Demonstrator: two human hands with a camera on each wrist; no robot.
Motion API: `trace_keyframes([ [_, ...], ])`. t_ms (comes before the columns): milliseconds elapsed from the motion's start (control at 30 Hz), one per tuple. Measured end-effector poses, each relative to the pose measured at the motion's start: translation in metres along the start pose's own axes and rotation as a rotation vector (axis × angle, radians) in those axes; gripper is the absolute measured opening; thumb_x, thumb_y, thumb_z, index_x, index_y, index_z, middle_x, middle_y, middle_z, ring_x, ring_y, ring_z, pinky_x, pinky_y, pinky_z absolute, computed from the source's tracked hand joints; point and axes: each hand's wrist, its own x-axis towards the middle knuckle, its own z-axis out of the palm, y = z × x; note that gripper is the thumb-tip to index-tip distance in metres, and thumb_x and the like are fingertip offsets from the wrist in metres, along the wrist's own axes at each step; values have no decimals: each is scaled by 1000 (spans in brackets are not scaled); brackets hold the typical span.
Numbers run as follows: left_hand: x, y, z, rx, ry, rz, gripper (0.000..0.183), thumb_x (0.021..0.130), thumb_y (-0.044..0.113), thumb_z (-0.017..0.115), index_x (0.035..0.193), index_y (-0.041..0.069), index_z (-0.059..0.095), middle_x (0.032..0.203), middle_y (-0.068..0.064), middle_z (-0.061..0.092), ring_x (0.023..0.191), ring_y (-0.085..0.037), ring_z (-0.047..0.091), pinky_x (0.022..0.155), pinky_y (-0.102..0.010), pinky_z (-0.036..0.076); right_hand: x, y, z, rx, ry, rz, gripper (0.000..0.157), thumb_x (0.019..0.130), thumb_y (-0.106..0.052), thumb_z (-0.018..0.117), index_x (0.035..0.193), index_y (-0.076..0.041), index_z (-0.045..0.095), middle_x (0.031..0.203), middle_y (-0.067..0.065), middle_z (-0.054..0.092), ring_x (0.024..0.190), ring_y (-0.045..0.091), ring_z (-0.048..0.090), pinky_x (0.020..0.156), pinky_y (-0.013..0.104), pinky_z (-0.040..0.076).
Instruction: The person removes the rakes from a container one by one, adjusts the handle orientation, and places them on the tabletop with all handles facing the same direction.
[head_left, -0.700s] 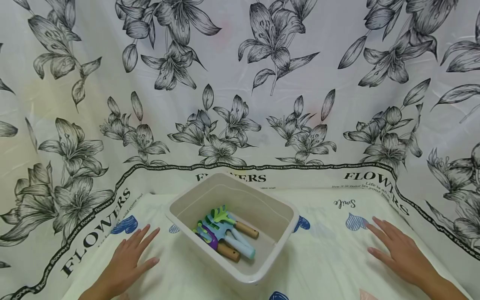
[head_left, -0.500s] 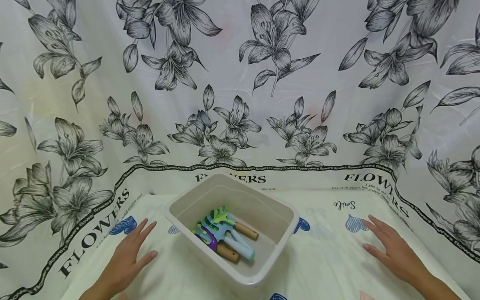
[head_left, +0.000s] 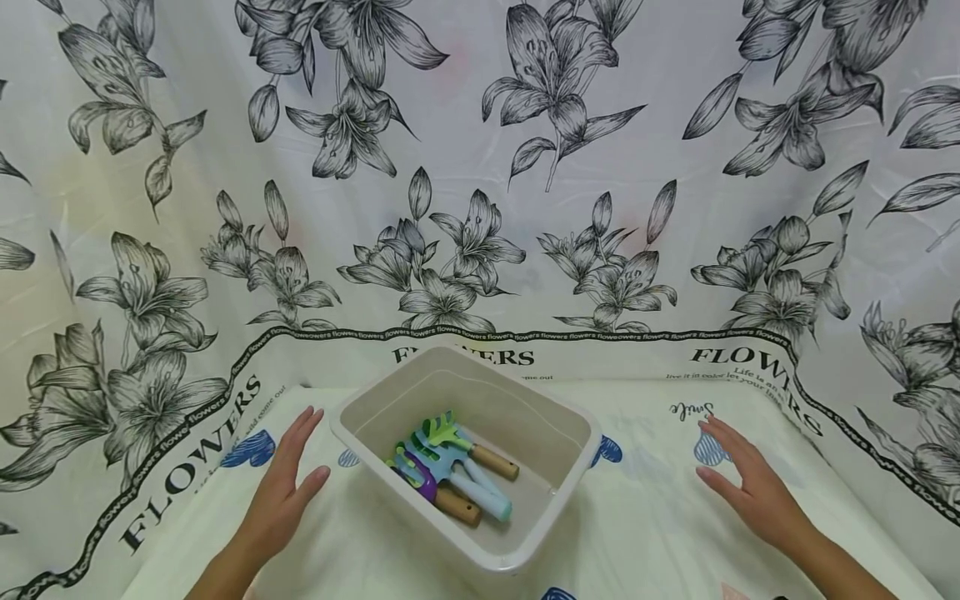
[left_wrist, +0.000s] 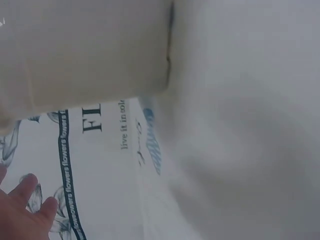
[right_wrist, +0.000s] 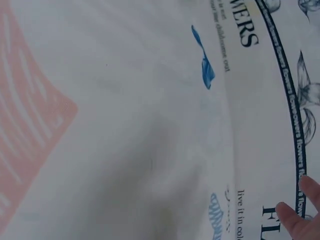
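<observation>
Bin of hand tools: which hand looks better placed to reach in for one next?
Likely the left hand: in the head view it is nearer the bin than the right hand, and the tools lie toward the bin's left side. Both hands are empty.

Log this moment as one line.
left hand: open, empty | right hand: open, empty | beige plastic tub: between hands, holding gardening tools

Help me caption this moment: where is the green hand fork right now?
In the head view, the green hand fork lies inside the beige plastic basin, beyond and right of the purple hand tool, beside the light blue handles.
</observation>
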Motion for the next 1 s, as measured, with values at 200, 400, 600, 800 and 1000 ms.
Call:
trace_keyframes([
  [200, 9, 9, 9, -64, 29, -14, 64, 98, 19, 53, 154, 29, 23, 161, 4, 12, 145, -36, 15, 99, -74, 19, 10, -8, 8, -174, -21, -121, 68, 88, -26, 72, 148, -21, 41, 153, 7, 34, 134, 37, 35, 93, 61, 34],
  [400, 19, 17, 22, -164, 85, -46, 59, 102, 19, 47, 154, 27, 22, 159, 1, 18, 138, -39, 28, 102, -65, 26, 13, -13, 16, -282, -5, -229, 71, 83, -29, 77, 146, -23, 44, 149, 5, 41, 126, 32, 44, 91, 51, 35],
  [600, 24, 22, 32, -185, 111, -187, 59, 102, 33, 46, 154, 30, 20, 160, -5, 16, 137, -45, 27, 102, -68, 25, 24, -22, 20, -278, 13, -253, 73, 82, -28, 77, 147, -22, 43, 150, 5, 40, 126, 33, 45, 90, 55, 39],
  [800, 28, 25, 37, -199, 143, -333, 62, 101, 42, 46, 154, 21, 23, 158, -11, 19, 133, -45, 34, 101, -66, 30, 43, -32, 28, -185, -4, -209, 67, 86, -26, 74, 146, -18, 44, 150, 9, 40, 131, 38, 40, 93, 62, 37],
  [1000, 31, 24, 40, -313, 99, -317, 62, 101, 43, 46, 154, 32, 18, 159, -6, 21, 133, -40, 38, 96, -65, 35, 64, -45, 32, -82, 10, -143, 63, 90, -25, 70, 146, -17, 43, 149, 13, 39, 133, 40, 36, 94, 68, 34],
])
